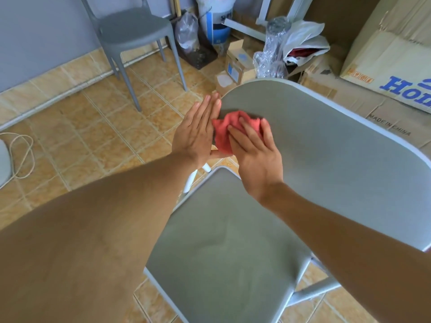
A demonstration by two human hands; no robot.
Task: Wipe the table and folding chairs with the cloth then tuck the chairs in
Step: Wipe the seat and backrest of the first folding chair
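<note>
A grey plastic chair (133, 31) stands on the tan tiled floor (77, 136) at left. The left hand (198, 131), fingers flat, braces the counter (326, 148) edge; the right hand (254, 155) presses the red cloth (229, 129) there, above a folding chair (224, 248). Cardboard boxes (384, 54) fill the right.

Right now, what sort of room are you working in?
Probably a storage or utility room at home: stacked cardboard boxes, a paint bucket and plastic bags crowd the corner behind the table, on a tiled floor.
</note>
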